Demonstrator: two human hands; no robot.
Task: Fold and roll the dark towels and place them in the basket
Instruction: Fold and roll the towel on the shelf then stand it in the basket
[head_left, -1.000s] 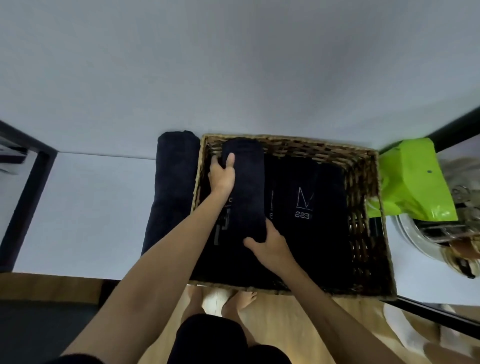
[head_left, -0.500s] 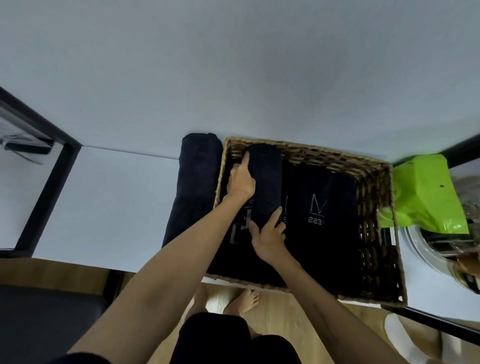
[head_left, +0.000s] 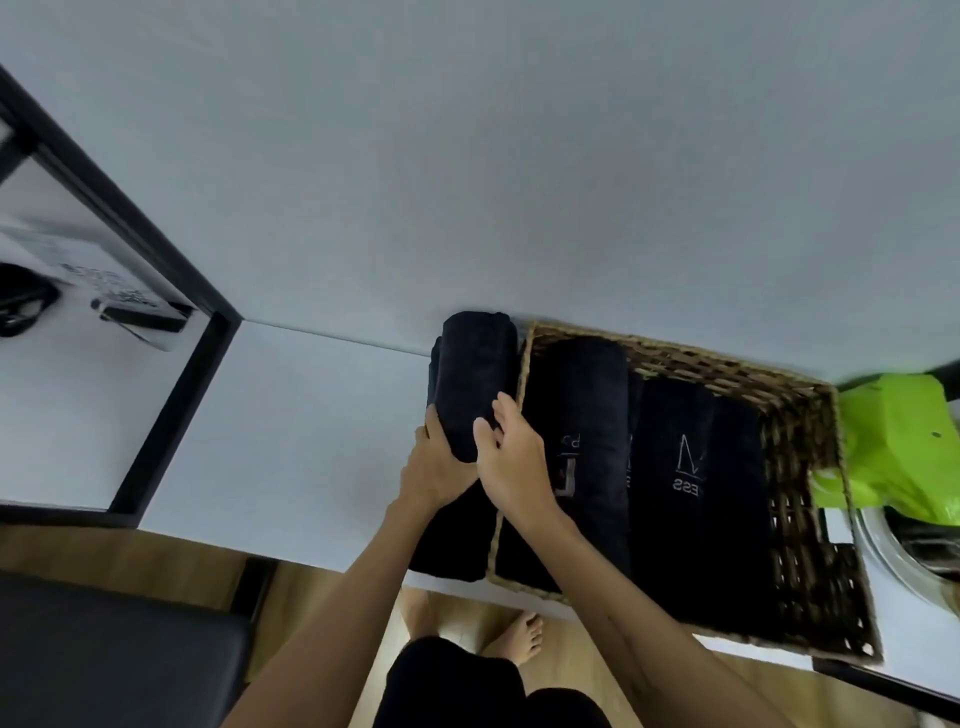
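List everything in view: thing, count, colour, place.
Basket: one, brown wicker, on the table.
Rolled towels in basket: at least three, dark, side by side.
Towel roll: one, dark, on the table left of the basket, in both grips.
Table: one, white.
Bag: one, lime green, right of the basket.
Left hand: grips the roll's left side.
Right hand: grips its right side.

Single head-worn wide-angle view, looking steeply down, close over the white table (head_left: 311, 415), wall above, floor below
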